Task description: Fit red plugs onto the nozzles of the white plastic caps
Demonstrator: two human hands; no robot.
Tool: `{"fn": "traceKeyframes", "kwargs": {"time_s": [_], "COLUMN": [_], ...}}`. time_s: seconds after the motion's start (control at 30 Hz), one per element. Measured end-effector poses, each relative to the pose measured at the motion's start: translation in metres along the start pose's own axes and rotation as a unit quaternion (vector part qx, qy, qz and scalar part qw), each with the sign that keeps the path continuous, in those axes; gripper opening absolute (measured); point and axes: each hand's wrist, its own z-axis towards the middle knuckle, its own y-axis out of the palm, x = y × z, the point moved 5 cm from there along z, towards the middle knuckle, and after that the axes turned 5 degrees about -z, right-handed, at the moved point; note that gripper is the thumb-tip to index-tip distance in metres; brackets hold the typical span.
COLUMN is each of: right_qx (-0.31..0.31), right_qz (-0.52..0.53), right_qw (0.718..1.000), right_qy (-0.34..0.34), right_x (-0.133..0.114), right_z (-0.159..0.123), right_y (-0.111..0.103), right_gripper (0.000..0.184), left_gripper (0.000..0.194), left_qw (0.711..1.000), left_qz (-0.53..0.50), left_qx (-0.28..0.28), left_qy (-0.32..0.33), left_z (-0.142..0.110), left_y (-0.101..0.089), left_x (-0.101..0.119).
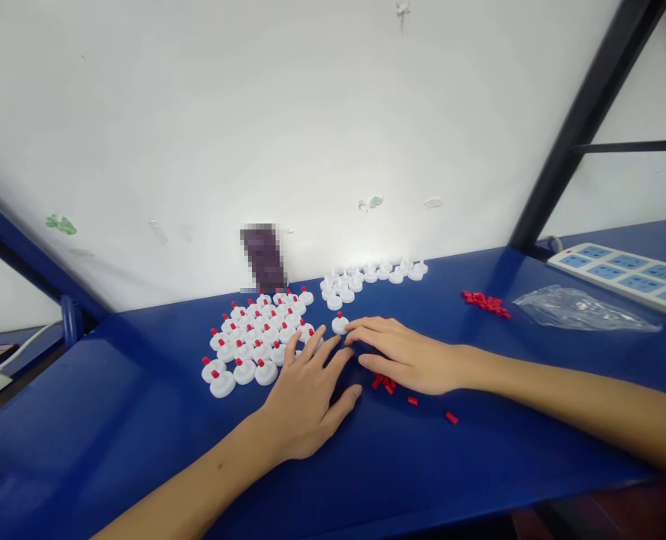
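Observation:
On the blue table [479,450] my left hand [307,394] lies flat with fingers spread, its fingertips touching the edge of a cluster of white caps fitted with red plugs [254,337]. My right hand [406,352] rests palm down with fingers extended, its fingertips touching a single white cap with a red plug [340,324]. Several loose red plugs [386,384] lie under and beside the right palm. A group of plain white caps [367,277] sits farther back by the wall.
A small pile of red plugs [486,303] and a clear plastic bag [580,309] lie at the right. A power strip [625,274] sits at the far right. A black frame post [580,127] rises by the white wall. A blurred dark object [264,257] leans on the wall.

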Motion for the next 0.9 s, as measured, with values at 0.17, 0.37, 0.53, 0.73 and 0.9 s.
{"fn": "traceKeyframes", "kwargs": {"time_s": [0.17,0.37,0.53,0.73,0.9], "right_qx": [-0.02,0.003,0.089,0.035,0.037], "right_qz": [-0.039,-0.038,-0.204,-0.272,-0.286], "right_qw": [0.998,0.997,0.975,0.958,0.952], "right_qy": [-0.038,-0.072,0.021,0.084,0.104], "right_x": [0.002,0.002,0.029,0.049,0.039], "right_z": [0.033,0.068,0.082,0.092,0.092], "right_y": [0.003,0.001,-0.014,-0.016,-0.013], "right_gripper": [0.016,0.025,0.028,0.033,0.029], "left_gripper": [0.024,0.02,0.025,0.034,0.037], "left_qw": [0.997,0.984,0.98,0.975,0.945], "left_qz": [0.007,-0.05,-0.08,-0.193,-0.307], "left_qx": [0.067,0.089,0.07,-0.012,-0.065], "left_qy": [0.046,0.147,0.168,0.109,0.088], "left_z": [0.002,0.0,-0.003,-0.003,-0.008], "left_y": [-0.011,-0.017,-0.013,-0.005,-0.009], "left_x": [0.009,0.023,0.026,0.016,0.012]}}
